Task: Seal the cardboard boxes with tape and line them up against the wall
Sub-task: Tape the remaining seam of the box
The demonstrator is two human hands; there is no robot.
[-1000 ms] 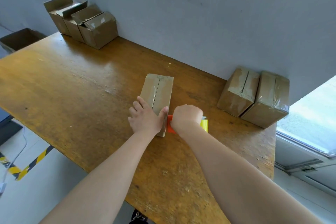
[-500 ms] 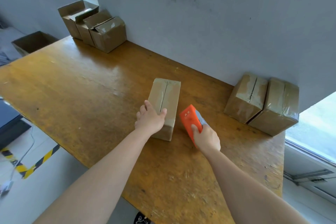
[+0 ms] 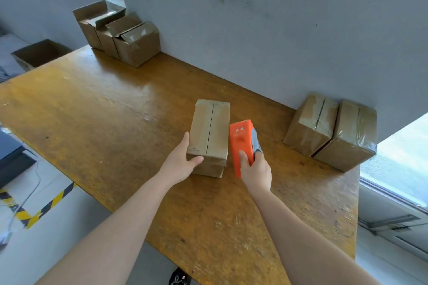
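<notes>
Head view, against a second ago: on the tabletop the middle box sits as it did, well out from the wall. My right hand, its grip closed round the orange tape dispenser, has lifted the tool off the box's near end and holds it just beside the box. My left hand has slid from flat on top to a grip on the near corner. I judge the seam taped, so this box is due at the wall. Count: one tabletop; three open-flapped boxes against the wall's left end; two sealed boxes against its right end; one middle box; one loose open box lower, left of the wall; one dispenser.
</notes>
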